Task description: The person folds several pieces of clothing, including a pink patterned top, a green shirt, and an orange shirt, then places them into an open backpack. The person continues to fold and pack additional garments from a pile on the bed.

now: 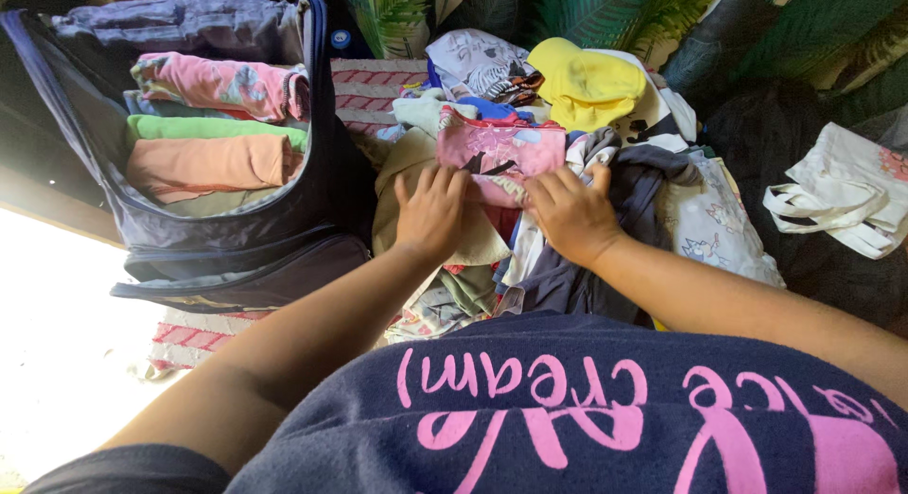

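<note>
Atop a heap of soft mixed clothes, both hands lie flat, fingers spread: the left hand point(432, 210) and right hand point(570, 213) press on a pink printed garment point(499, 146), gripping nothing. Left of it, an open navy fabric suitcase point(236, 239) holds rolled clothes; a yellow cap point(586, 83) sits behind.

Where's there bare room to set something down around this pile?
Free: dark cloth below the white tote bag, right of the clothes pile. Crowded: the pile under the left hand and right hand, and the packed suitcase.
</note>
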